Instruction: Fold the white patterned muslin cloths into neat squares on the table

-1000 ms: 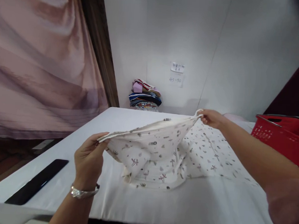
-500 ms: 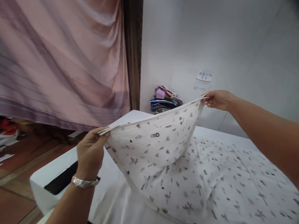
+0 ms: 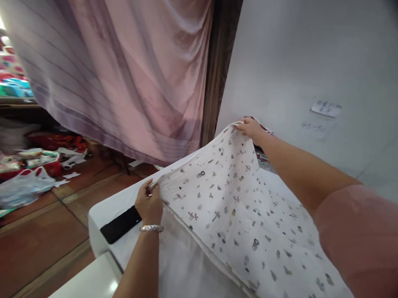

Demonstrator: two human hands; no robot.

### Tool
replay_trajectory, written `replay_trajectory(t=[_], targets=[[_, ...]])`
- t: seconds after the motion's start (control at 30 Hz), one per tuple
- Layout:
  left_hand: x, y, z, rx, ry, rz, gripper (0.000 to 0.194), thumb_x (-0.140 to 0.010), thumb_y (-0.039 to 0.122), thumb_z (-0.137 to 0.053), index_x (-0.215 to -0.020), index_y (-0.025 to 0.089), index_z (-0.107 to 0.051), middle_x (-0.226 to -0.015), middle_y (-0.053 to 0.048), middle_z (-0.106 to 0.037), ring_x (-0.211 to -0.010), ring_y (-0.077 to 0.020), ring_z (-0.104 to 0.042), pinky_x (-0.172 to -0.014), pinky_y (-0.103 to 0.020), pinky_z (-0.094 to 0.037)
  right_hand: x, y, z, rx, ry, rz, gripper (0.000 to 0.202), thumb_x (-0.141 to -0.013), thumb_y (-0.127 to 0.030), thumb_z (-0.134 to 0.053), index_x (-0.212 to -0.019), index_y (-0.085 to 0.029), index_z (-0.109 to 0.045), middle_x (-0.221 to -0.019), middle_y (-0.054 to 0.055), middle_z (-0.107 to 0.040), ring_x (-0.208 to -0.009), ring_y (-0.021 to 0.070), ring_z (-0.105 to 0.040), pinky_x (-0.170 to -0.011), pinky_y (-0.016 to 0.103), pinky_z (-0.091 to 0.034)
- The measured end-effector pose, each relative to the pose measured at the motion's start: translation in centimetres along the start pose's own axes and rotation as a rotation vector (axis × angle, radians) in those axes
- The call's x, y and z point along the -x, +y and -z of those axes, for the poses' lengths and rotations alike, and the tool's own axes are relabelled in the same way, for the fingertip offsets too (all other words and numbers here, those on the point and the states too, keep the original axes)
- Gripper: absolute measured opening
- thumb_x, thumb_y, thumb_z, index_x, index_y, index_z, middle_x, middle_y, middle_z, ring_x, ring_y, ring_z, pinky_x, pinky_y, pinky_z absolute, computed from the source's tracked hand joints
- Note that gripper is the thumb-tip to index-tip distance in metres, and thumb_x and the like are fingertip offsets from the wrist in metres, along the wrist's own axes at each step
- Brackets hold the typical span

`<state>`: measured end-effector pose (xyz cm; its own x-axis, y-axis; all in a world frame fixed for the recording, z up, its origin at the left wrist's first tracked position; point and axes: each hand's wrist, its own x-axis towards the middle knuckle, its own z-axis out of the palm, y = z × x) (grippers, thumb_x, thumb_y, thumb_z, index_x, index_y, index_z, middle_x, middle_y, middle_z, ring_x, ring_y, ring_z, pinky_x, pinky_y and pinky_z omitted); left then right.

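Observation:
A white cloth (image 3: 223, 199) printed with small plants and figures is stretched between my two hands. My left hand (image 3: 149, 202), with a silver bracelet at the wrist, is closed on one corner near the table's left end. Farther back, my right hand (image 3: 248, 127) pinches another part of the same edge, raised above the table. From this lifted edge the cloth slopes down, and the rest of it spreads over the white table (image 3: 176, 263) toward the lower right. A flat black object (image 3: 120, 224), perhaps a phone, lies on the table beside my left wrist.
Partly hidden behind my right hand is a stack of folded fabrics (image 3: 261, 156) against the white wall (image 3: 307, 61). A pink curtain (image 3: 150, 66) hangs behind the table. On the tiled floor at left lie a plastic bag (image 3: 26, 186) and a red basket (image 3: 53, 166).
The view has turned left. My hands have come closer together, with my right hand nearer the curtain side, and the cloth has been drawn toward the table's left end.

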<state>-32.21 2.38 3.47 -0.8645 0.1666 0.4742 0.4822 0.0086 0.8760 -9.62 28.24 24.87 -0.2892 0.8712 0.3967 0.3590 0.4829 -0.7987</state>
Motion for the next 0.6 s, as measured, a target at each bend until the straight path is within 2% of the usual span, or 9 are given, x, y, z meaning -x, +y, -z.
replay_trajectory(t=[0.1, 0.3, 0.47, 0.6], targets=[[0.3, -1.3, 0.0, -0.105, -0.001, -0.026, 0.034, -0.075, 0.025, -0.052, -0.107, 0.019, -0.061, -0.084, -0.002, -0.064, -0.071, -0.0139, -0.057, -0.072, -0.028, -0.045, -1.2, 1.7, -4.1, 0.067, -0.028, 0.035, 0.023, -0.069, -0.022, -0.058, -0.091, -0.017, -0.061, -0.077, 0.002, -0.061, -0.07, 0.0129, -0.054, -0.066, 0.026, -0.044], [0.2, -1.6, 0.9, -0.351, -0.085, -0.075, 0.037, -0.075, 0.017, -0.049, -0.111, 0.019, -0.058, -0.103, -0.005, -0.063, -0.088, -0.0184, -0.058, -0.08, -0.031, -0.044, -2.3, 5.0, -11.0, 0.095, -0.054, 0.023, 0.028, -0.069, -0.03, -0.057, -0.094, -0.018, -0.06, -0.081, 0.003, -0.061, -0.076, 0.0154, -0.055, -0.071, 0.029, -0.045], [0.3, -1.7, 1.7, -0.52, -0.227, -0.044, 0.038, -0.079, 0.02, -0.045, -0.115, 0.02, -0.055, -0.112, -0.007, -0.06, -0.096, -0.0225, -0.057, -0.077, -0.034, -0.045, -1.9, 7.5, -15.2, 0.063, -0.087, -0.03, 0.037, -0.07, -0.035, -0.057, -0.103, -0.018, -0.057, -0.091, 0.005, -0.063, -0.083, 0.0162, -0.057, -0.076, 0.029, -0.045], [0.3, -1.9, 1.8, -0.607, -0.284, -0.055, 0.038, -0.077, 0.018, -0.044, -0.114, 0.018, -0.056, -0.106, -0.009, -0.062, -0.097, -0.0251, -0.056, -0.078, -0.037, -0.044, -0.7, 9.9, -18.1, 0.03, -0.115, -0.079, 0.049, -0.071, -0.038, -0.058, -0.116, -0.018, -0.051, -0.108, 0.009, -0.061, -0.098, 0.0193, -0.055, -0.084, 0.033, -0.043]])
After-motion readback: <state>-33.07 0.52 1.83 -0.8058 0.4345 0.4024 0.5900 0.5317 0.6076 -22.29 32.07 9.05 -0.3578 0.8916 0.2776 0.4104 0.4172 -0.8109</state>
